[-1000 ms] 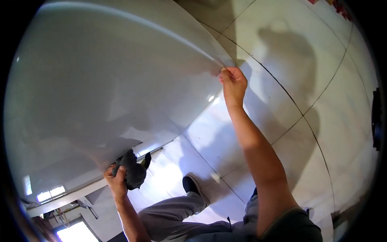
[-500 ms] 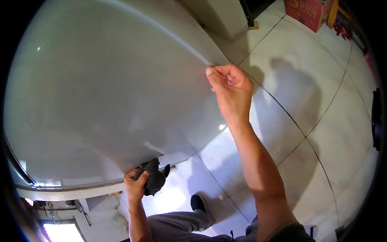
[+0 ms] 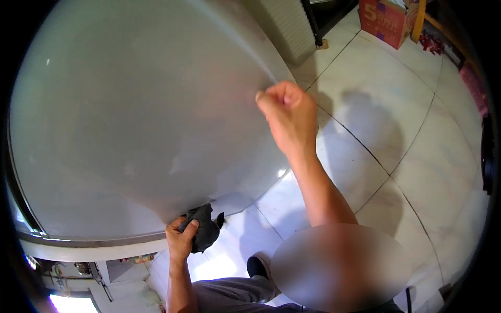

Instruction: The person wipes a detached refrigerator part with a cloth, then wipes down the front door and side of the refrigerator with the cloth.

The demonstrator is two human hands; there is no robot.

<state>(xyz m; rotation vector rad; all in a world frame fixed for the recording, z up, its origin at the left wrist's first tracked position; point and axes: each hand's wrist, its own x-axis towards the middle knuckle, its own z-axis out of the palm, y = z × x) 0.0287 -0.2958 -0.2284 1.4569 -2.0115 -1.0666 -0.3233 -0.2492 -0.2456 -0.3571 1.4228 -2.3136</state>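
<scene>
A large glossy grey panel (image 3: 130, 120) with a pale lower edge fills the left side of the view. At its lower edge my left hand (image 3: 180, 240) grips a crumpled dark grey cloth (image 3: 206, 229), thumb on top. My right hand (image 3: 292, 115) is near the panel's right edge, its thumb and fingers drawn into a pinch. Whatever may be between those fingertips is too small to make out. Whether that hand touches the panel I cannot tell. A blurred patch hides part of my right arm.
Pale floor tiles (image 3: 376, 151) lie to the right. A red printed carton (image 3: 386, 23) stands at the upper right, near a yellow-orange bar (image 3: 419, 21). Behind the panel is a ribbed pale box-like thing (image 3: 282, 26). My dark shoe (image 3: 257, 266) is below.
My right hand has shifted slightly left, inward from the panel's edge, still pinched. The left hand keeps the cloth at the lower edge. The view has tilted a little.
</scene>
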